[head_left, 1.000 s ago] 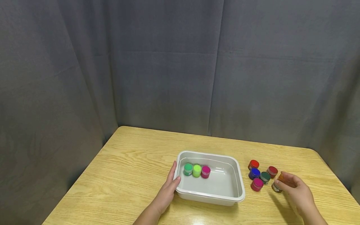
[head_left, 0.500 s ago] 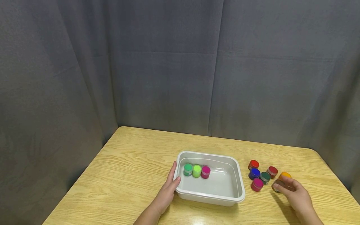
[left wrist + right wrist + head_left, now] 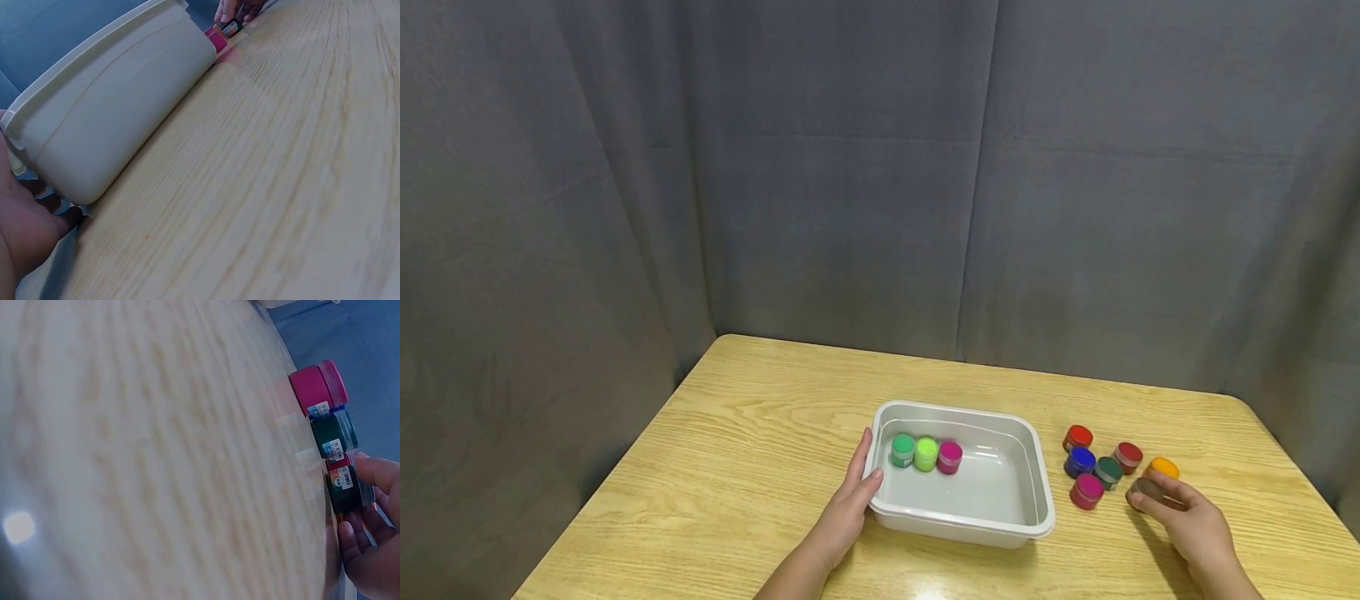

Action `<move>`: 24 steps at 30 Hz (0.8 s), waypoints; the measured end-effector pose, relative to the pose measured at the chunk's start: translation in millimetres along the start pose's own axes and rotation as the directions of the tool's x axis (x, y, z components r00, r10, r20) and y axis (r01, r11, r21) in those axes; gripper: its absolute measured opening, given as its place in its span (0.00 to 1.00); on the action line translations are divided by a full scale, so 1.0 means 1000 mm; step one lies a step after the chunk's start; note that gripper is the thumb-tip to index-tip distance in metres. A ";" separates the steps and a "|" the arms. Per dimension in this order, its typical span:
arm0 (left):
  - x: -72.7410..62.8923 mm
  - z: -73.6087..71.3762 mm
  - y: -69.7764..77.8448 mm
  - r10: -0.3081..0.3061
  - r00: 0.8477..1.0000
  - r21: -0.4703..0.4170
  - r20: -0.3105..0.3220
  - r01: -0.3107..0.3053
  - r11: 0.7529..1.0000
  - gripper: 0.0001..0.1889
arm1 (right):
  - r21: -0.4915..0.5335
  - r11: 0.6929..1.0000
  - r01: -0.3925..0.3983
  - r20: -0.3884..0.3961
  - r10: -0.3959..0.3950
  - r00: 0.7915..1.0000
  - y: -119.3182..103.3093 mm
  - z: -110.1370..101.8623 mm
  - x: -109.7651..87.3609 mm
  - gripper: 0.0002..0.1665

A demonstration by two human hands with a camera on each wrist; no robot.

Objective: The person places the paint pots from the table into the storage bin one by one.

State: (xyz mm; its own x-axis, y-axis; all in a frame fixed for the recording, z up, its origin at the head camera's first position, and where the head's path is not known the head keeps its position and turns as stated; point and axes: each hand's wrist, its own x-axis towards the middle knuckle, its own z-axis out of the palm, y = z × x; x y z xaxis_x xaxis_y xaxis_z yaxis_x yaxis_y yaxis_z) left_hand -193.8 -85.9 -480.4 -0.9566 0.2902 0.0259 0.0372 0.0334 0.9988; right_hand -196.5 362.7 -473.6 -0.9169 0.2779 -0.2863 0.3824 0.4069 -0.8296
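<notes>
My left hand (image 3: 842,517) holds the left side of a white plastic tray (image 3: 955,525), thumb at the rim; in the left wrist view its fingers (image 3: 49,203) lie by the tray's lower corner. Inside the tray stand a green paint jar (image 3: 902,451), a lime one (image 3: 927,454) and a magenta one (image 3: 950,457). To the right, my right hand (image 3: 1197,525) pinches a dark brown paint jar (image 3: 1140,493) between thumb and fingers. The right wrist view shows this dark jar (image 3: 344,489) upright, with a label. A yellow-orange jar (image 3: 1163,468) is just behind the fingers.
Left of the pinched jar are magenta (image 3: 1087,492), dark green (image 3: 1108,472), blue (image 3: 1080,462), dark red (image 3: 1127,457) and bright red (image 3: 1078,438) jars, close together. They stand on a wooden table (image 3: 737,467). Grey curtains (image 3: 850,183) hang behind and beside it.
My right hand has shifted slightly left, its fingers now over the dark jar's lid, and the yellow-orange jar shows more. The left hand and tray stay in place.
</notes>
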 end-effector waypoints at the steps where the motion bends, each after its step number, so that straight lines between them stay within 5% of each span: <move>1: 0.000 0.000 0.000 0.000 1.000 0.001 0.000 0.000 1.000 0.33 | -0.012 1.000 0.000 -0.008 0.000 1.000 0.000 0.001 0.000 0.54; 24: -0.001 0.001 0.001 0.012 1.000 0.007 -0.005 -0.012 1.000 0.34 | -0.110 0.993 0.040 0.027 -0.038 0.999 -0.021 -0.002 -0.012 0.57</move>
State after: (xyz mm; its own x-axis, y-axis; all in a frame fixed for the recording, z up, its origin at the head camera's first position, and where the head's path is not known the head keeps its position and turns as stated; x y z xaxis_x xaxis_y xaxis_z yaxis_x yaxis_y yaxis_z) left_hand -192.7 -85.1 -479.0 -0.9576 0.2854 0.0384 0.0508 0.0363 0.9980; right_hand -193.6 352.7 -452.1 -0.9334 0.2387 -0.2679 0.3553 0.5106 -0.7830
